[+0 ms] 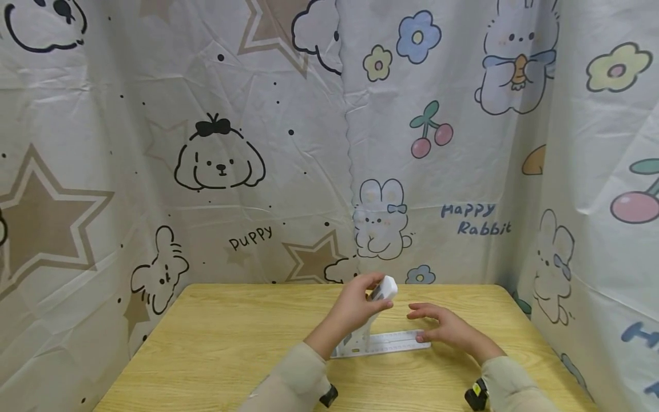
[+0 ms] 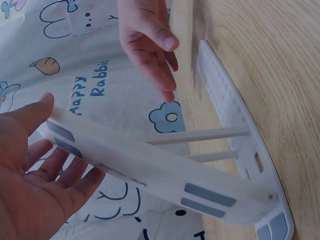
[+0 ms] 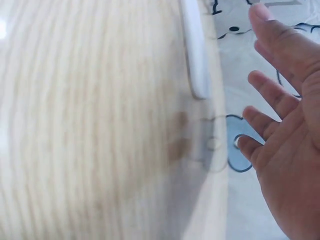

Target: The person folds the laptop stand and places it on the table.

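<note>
A white folding stand [image 1: 395, 342] with grey pads lies on the wooden table, its flat base on the tabletop. One hinged arm [image 2: 145, 165] of the stand is raised at a slant, with two thin struts between it and the base. My left hand [image 1: 355, 309] grips the raised arm's upper end between thumb and fingers. Near the base's right end is my right hand [image 1: 450, 333], its fingers spread and holding nothing. In the right wrist view that hand [image 3: 295, 135] is apart from the white base end [image 3: 197, 60].
The light wooden table [image 1: 231, 343] extends around the stand. Behind it and at both sides hangs a pale curtain [image 1: 309, 171] printed with puppies, rabbits, stars and flowers. A dark wrist device [image 1: 476, 395] shows by the right sleeve.
</note>
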{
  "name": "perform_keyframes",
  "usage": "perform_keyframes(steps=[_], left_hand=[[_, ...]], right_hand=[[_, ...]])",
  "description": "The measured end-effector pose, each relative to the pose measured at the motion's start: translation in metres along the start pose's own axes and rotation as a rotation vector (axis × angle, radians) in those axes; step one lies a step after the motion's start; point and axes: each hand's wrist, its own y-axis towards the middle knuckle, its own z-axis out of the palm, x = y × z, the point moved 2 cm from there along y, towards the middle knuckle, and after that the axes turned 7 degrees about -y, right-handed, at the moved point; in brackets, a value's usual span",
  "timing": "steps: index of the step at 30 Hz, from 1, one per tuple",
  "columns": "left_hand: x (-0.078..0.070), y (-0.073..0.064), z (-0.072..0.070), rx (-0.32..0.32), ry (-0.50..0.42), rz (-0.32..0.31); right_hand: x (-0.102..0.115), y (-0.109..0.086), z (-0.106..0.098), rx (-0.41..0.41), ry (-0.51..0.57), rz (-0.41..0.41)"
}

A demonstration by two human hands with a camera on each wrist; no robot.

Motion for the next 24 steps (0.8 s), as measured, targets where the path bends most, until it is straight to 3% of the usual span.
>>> perform_keyframes(steps=[5,10,24], left_hand=[[-0.002,0.001,0.003,-0.016,-0.036,-0.03],[-0.002,0.001,0.007,-0.013,-0.057,-0.036],[-0.002,0.005,0.003,0.0,-0.007,0.002]], right_hand=[[-0.013,-0.001,0.005,0.056,0.043,0.05],[-0.021,-0.004,0.01,0.068,0.019,0.112],[-0.019,-0.004,0.015,0.03,-0.128,0.056]])
